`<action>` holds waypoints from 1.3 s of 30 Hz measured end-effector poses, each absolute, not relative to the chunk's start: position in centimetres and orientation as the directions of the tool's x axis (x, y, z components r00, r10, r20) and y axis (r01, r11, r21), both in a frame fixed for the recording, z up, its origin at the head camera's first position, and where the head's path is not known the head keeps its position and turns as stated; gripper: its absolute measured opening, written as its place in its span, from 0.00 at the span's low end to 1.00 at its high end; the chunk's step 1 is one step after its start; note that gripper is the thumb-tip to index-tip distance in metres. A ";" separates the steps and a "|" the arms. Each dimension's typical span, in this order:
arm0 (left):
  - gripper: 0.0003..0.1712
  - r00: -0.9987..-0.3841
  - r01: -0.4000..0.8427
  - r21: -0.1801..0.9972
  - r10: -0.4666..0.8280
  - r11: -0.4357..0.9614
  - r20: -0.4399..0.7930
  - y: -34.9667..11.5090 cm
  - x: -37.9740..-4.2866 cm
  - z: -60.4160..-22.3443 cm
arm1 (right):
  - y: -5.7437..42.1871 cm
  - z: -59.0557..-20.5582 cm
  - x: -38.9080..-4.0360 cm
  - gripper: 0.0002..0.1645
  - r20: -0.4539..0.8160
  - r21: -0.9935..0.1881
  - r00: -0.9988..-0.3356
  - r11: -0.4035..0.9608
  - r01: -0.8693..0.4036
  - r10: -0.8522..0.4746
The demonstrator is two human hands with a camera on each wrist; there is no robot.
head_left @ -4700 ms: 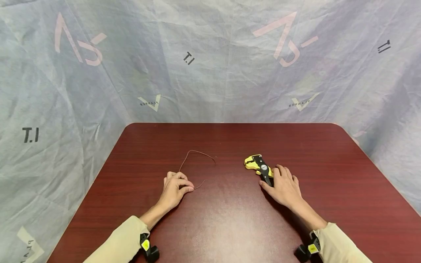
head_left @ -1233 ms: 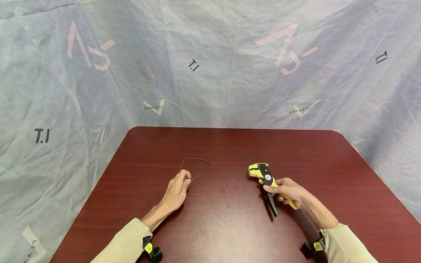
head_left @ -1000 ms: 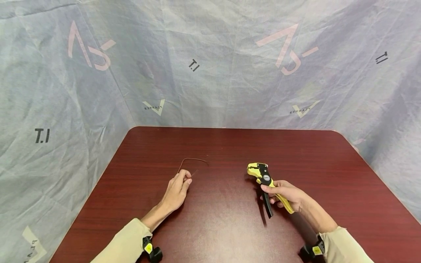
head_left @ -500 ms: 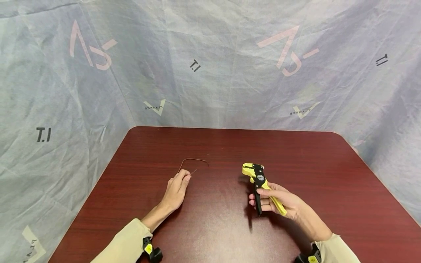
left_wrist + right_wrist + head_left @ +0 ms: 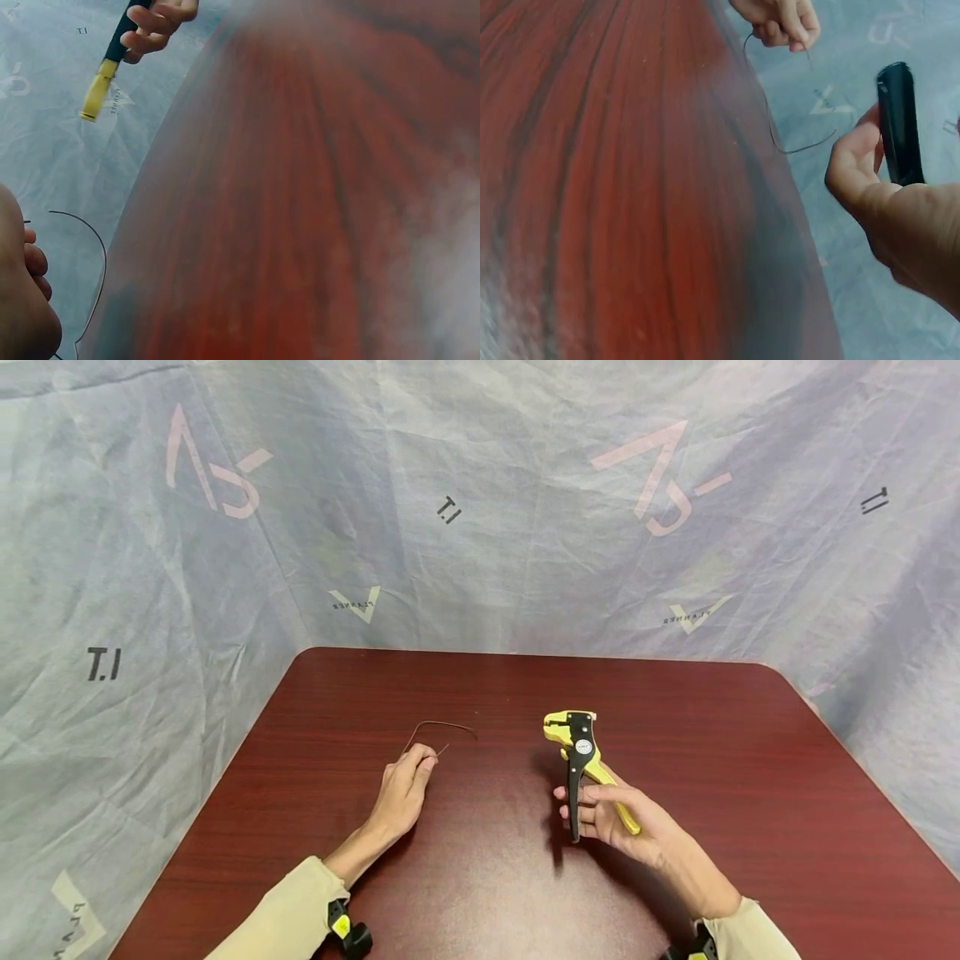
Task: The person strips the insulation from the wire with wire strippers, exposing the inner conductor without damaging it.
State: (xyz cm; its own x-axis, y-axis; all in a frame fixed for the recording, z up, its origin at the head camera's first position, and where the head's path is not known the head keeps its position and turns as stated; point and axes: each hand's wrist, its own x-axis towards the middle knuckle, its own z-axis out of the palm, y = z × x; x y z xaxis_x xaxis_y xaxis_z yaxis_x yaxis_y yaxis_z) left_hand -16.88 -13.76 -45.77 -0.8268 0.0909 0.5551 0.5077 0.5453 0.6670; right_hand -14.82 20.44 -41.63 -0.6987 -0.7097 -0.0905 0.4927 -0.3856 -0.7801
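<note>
Between thumb and fingers, my left hand (image 5: pixel 400 789) pinches a thin brown wire (image 5: pixel 442 722). One short end sticks out past the fingertips, and the longer part bends in a loop beyond the hand. On the right, my right hand (image 5: pixel 618 818) holds a yellow and black wire stripper (image 5: pixel 581 747) above the table, its head up and pointing left. The fingers curl round the black handle (image 5: pixel 900 124), and the yellow handle lies against the palm. In the left wrist view the stripper's yellow head (image 5: pixel 97 90) shows edge-on. The wire and the stripper are apart.
Both hands are over a dark red wooden table (image 5: pixel 480 877) with rounded far corners. A grey printed cloth (image 5: pixel 480 510) hangs behind it and along the sides. Each wrist wears a black strapped camera (image 5: pixel 351 931).
The right hand first reached to the stripper on the table, then picked it up. It has since moved left and turned the stripper more upright. The left hand keeps its pinch on the wire.
</note>
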 end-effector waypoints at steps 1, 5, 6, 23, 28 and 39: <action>0.03 -0.824 0.509 0.662 0.089 0.550 0.560 -13.7 -16.9 -45.7 | 20.4 -41.8 -14.8 0.30 -0.062 -0.795 -0.692 -0.384 0.470 -0.719; 0.03 -0.813 0.516 0.653 0.077 0.554 0.577 -13.6 -17.0 -45.5 | 20.3 -42.1 -14.9 0.32 0.026 -0.852 -0.667 -0.365 0.375 -0.745; 0.03 -0.811 0.518 0.653 0.074 0.553 0.581 -13.5 -17.0 -45.4 | 20.2 -42.2 -14.9 0.31 0.038 -0.862 -0.664 -0.361 0.357 -0.746; 0.03 -0.743 0.590 0.625 0.041 0.511 0.668 -12.0 -17.3 -43.2 | 18.4 -42.6 -15.9 0.29 0.018 -0.911 -0.704 -0.301 0.281 -0.710; 0.03 -0.730 0.616 0.645 0.020 0.453 0.683 -11.7 -17.5 -42.5 | 18.2 -42.8 -16.5 0.29 0.050 -0.928 -0.679 -0.286 0.239 -0.732; 0.04 -0.856 0.463 0.774 -0.009 0.431 0.517 -11.1 -17.5 -41.1 | 16.7 -42.7 -17.3 0.29 0.013 -0.925 -0.663 -0.261 0.277 -0.749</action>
State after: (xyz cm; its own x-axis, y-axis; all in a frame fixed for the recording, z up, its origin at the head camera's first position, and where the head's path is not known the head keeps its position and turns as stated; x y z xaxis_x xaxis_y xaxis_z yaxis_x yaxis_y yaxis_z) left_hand -17.50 -11.09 -41.13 -0.8558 -0.0094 0.5173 0.4634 0.4308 0.7744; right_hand -17.31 16.75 -42.69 -0.6629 -0.7486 0.0127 0.2767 -0.2607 -0.9249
